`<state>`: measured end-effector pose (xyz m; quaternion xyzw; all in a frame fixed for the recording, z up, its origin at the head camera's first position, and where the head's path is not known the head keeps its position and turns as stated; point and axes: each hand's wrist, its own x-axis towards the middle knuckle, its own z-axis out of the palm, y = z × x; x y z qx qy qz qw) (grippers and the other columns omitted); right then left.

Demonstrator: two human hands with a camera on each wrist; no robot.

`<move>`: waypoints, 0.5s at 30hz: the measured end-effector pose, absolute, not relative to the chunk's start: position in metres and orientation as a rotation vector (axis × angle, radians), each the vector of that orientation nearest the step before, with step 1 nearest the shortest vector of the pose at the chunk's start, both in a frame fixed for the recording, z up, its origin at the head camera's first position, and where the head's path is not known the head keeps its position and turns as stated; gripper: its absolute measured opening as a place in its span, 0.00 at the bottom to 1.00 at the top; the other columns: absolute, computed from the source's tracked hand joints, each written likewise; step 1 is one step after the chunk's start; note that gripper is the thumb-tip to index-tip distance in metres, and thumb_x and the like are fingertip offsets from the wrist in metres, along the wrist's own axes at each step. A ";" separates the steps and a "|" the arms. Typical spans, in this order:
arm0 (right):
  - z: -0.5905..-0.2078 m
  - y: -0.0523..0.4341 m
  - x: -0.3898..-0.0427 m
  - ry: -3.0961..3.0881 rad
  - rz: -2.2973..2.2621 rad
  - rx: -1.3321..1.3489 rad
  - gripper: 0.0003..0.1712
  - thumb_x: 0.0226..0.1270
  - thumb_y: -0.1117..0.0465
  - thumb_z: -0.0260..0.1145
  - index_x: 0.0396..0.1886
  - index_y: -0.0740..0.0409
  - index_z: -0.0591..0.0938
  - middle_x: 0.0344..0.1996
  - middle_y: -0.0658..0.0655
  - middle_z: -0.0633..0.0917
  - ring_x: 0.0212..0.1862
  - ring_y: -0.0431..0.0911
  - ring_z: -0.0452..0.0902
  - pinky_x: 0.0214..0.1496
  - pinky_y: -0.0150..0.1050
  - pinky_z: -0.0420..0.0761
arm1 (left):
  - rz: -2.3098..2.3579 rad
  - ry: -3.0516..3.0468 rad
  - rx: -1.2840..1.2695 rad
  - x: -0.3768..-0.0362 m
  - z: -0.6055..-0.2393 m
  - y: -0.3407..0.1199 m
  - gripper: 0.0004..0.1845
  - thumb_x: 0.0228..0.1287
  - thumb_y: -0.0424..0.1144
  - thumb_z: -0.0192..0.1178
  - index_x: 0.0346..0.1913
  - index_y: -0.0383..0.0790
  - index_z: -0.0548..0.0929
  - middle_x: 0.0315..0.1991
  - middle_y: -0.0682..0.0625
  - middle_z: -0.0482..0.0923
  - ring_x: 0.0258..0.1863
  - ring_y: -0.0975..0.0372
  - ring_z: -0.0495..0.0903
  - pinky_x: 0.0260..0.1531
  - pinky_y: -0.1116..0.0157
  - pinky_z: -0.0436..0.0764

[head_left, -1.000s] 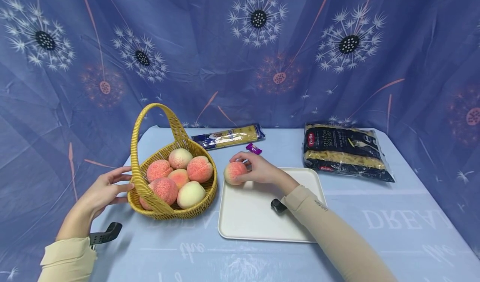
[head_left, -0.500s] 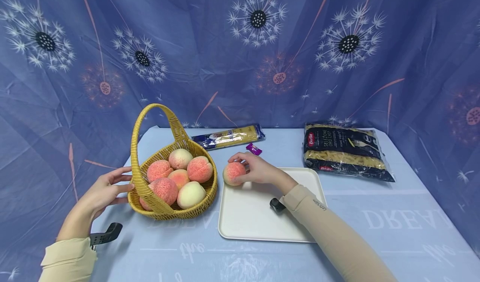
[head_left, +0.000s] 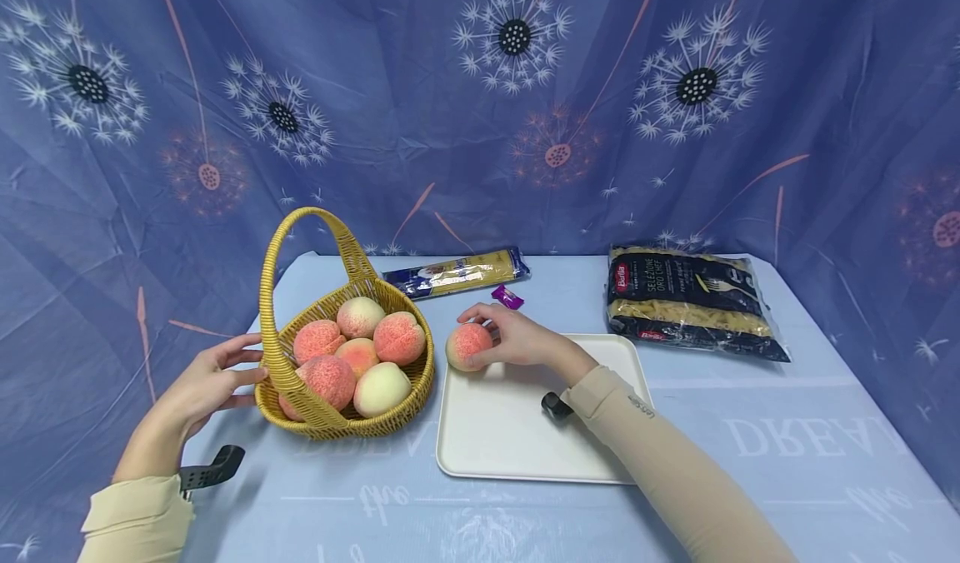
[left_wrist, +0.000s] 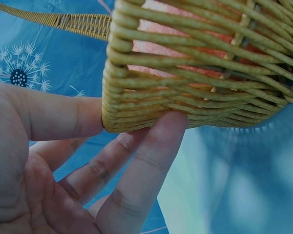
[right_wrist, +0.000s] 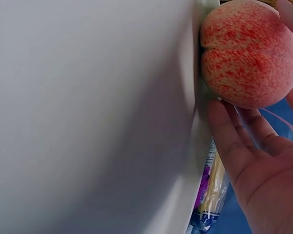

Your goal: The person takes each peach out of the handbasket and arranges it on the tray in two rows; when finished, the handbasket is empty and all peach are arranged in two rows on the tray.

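A yellow wicker basket [head_left: 375,426] with a tall arched handle stands on the left, several peaches [head_left: 382,390] inside. My left hand [head_left: 213,384] is at its left side. In the left wrist view, extended fingers [left_wrist: 146,165] touch the woven wall [left_wrist: 205,92] from outside. My right hand [head_left: 521,342] holds one peach [head_left: 465,348] between thumb and fingers, at the far left corner of a white tray [head_left: 525,430]. Seen from the right wrist, this peach [right_wrist: 251,53] is red-speckled and overlaps the tray's rim [right_wrist: 200,97], with fingertips under its near side.
Behind the tray lie a purple-wrapped candy [head_left: 507,297] and a long pack of spaghetti [head_left: 465,272]. A large dark bag of pasta [head_left: 686,301] rests at the back right. A blue dandelion-print cloth [head_left: 420,130] hangs behind the table.
The right hand and its peach have shifted very slightly left. The left hand and the basket stay where they were.
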<state>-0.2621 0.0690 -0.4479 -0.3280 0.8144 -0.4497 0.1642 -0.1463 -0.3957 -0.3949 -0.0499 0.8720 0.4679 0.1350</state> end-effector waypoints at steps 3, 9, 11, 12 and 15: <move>-0.442 0.070 -0.263 2.320 -1.280 -0.942 0.38 0.63 0.59 0.82 0.70 0.59 0.77 0.62 0.64 0.80 0.63 0.57 0.82 0.66 0.46 0.86 | 1.358 2.524 -0.146 -0.147 -0.394 -0.396 0.41 0.81 0.34 0.58 0.85 0.30 0.48 0.78 0.21 0.56 0.53 0.72 0.81 0.50 0.55 0.93; -0.422 0.069 -0.267 2.296 -1.245 -0.941 0.39 0.67 0.58 0.78 0.75 0.57 0.74 0.71 0.69 0.75 0.70 0.63 0.76 0.71 0.55 0.82 | 1.359 2.521 -0.142 -0.147 -0.393 -0.396 0.40 0.81 0.34 0.58 0.85 0.30 0.49 0.78 0.20 0.56 0.55 0.69 0.81 0.50 0.55 0.93; -0.413 0.069 -0.270 2.282 -1.234 -0.950 0.38 0.68 0.58 0.77 0.75 0.55 0.73 0.73 0.70 0.74 0.72 0.66 0.74 0.72 0.58 0.81 | 1.354 2.522 -0.147 -0.147 -0.393 -0.395 0.40 0.81 0.34 0.58 0.86 0.30 0.49 0.78 0.21 0.56 0.54 0.69 0.81 0.50 0.56 0.93; -0.408 0.068 -0.271 2.274 -1.230 -0.959 0.39 0.69 0.57 0.76 0.76 0.55 0.73 0.73 0.70 0.73 0.73 0.67 0.74 0.72 0.59 0.81 | 1.353 2.523 -0.150 -0.147 -0.393 -0.395 0.41 0.81 0.34 0.58 0.86 0.31 0.49 0.78 0.21 0.56 0.54 0.70 0.81 0.50 0.56 0.93; -0.394 0.066 -0.274 2.267 -1.200 -0.982 0.39 0.70 0.55 0.76 0.77 0.55 0.72 0.74 0.69 0.73 0.74 0.67 0.72 0.73 0.62 0.80 | 1.354 2.523 -0.145 -0.147 -0.393 -0.395 0.41 0.81 0.34 0.58 0.86 0.31 0.49 0.78 0.21 0.57 0.53 0.70 0.81 0.50 0.56 0.93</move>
